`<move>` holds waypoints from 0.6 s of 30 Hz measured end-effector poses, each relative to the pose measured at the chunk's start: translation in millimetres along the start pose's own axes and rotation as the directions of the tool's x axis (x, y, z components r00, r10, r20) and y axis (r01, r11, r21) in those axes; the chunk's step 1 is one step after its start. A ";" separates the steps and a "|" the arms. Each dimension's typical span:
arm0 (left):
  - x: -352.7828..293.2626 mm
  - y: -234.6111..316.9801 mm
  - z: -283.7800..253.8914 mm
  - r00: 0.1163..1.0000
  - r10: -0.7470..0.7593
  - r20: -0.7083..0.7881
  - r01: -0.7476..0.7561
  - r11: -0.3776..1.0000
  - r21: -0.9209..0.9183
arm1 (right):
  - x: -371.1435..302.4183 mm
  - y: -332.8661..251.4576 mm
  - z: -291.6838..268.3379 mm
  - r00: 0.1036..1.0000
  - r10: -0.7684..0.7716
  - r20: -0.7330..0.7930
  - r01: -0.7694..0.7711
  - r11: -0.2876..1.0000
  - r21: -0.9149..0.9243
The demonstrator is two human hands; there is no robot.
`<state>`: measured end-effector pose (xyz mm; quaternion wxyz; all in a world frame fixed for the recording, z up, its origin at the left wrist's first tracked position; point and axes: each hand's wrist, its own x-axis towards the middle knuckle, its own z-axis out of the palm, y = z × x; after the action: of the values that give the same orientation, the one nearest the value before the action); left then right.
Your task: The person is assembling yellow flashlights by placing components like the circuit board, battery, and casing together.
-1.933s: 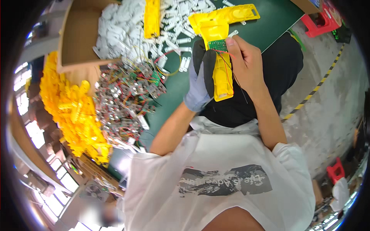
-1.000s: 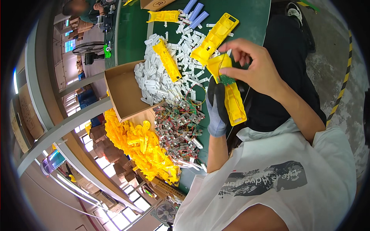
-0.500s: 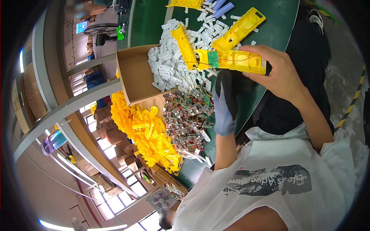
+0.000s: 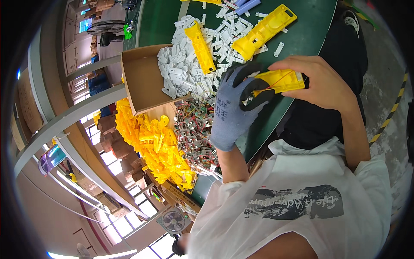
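Two hands now support, replacing one | yellow trough-shaped plastic casing (image 4: 283,81): above green tabletop (image 4: 267,118) | we wrap grey-blue knit-gloved left hand (image 4: 237,101) around left end, pinch right end with bare right hand (image 4: 321,81)

Square fan (image 4: 174,221) near bright windows (image 4: 115,234), black-and-yellow floor tape (image 4: 390,115), grey metal frame (image 4: 92,102), brown boxes (image 4: 113,144)
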<state>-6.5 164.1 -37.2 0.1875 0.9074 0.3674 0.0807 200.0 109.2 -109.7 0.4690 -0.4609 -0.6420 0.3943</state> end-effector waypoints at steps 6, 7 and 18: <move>-16.6 -1.8 15.2 0.981 -0.129 -0.142 0.076 0.941 -0.329 | 0.1 0.6 -18.8 0.991 -0.024 0.129 0.015 0.998 0.066; -19.7 -2.5 18.7 0.980 -0.139 -0.142 0.086 0.942 -0.323 | 0.8 1.9 -22.6 0.990 -0.039 0.135 0.028 0.996 0.084; -39.8 -17.7 67.5 0.937 -0.207 -0.282 0.117 0.945 -0.305 | 28.9 -4.5 -29.0 0.973 0.211 -0.095 -0.228 0.942 -0.246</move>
<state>-27.1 129.1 -106.5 0.2615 0.8135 0.4509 0.2581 223.1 138.0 -91.3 0.3802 -0.5990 -0.6158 0.3426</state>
